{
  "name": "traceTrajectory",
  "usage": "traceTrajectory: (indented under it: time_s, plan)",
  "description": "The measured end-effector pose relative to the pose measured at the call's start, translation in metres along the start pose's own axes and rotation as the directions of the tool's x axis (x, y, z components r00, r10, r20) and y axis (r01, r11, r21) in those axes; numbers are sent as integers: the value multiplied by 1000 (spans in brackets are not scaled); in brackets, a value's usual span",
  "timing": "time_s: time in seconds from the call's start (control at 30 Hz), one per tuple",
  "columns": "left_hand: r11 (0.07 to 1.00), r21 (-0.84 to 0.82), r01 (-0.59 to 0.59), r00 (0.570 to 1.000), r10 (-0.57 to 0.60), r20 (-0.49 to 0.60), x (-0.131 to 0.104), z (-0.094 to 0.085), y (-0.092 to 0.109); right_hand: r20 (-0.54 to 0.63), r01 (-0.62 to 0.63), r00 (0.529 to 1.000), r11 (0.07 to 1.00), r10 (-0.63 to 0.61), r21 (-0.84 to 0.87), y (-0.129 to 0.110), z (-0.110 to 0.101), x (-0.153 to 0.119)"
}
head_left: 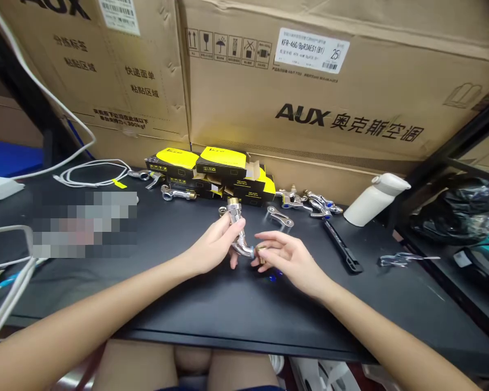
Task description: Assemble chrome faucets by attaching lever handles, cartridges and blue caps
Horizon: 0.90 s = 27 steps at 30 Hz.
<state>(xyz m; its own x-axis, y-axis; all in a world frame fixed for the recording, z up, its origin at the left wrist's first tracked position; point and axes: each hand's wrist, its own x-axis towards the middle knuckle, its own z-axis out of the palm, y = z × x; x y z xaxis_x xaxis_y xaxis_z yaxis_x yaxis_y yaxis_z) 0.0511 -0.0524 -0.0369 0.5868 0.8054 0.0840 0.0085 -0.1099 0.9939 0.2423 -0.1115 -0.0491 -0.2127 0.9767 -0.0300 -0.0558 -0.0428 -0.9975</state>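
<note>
My left hand (217,240) is closed around a chrome faucet body (242,243), its brass-threaded end pointing up and away from me. The curved lower end of the faucet points right, toward my right hand (289,259). Between the thumb and fingers of that hand is a small brass fitting (261,253), held right at the faucet's end; whether the two touch is hard to tell. Small blue pieces (274,277) lie on the table just under my right hand. A chrome lever handle (280,217) rests beyond it.
Black-and-yellow boxes (220,163) are stacked at the back, with chrome faucet parts (179,193) beside them. More faucets (320,203) lie to the right, near a black tool (342,247), a white bottle (375,198) and a clear plastic bag (405,259). White cables (93,168) lie left.
</note>
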Motion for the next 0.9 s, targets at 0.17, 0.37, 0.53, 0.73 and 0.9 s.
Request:
traceTrajectory:
  time_s: [0.17,0.37,0.53,0.73,0.9]
  plan:
    - [997,76,10,1000,-8,-26,-1,2,-5,-42,201,976,961,-213,-191,6,2,-2]
    - [995,93,34,999,-37,31,-1,5,-15,195,602,772,598,-605,-530,4,3,-6]
    - [999,-7,53,998,-53,30,1,9,-15,272,651,726,504,-632,-567,4,-1,-4]
    - [989,-102,104,994,-101,36,2,10,-14,329,692,680,426,-655,-583,6,-1,-4]
    - [970,-184,159,987,-154,40,2,10,-11,313,702,657,404,-686,-587,7,0,-4]
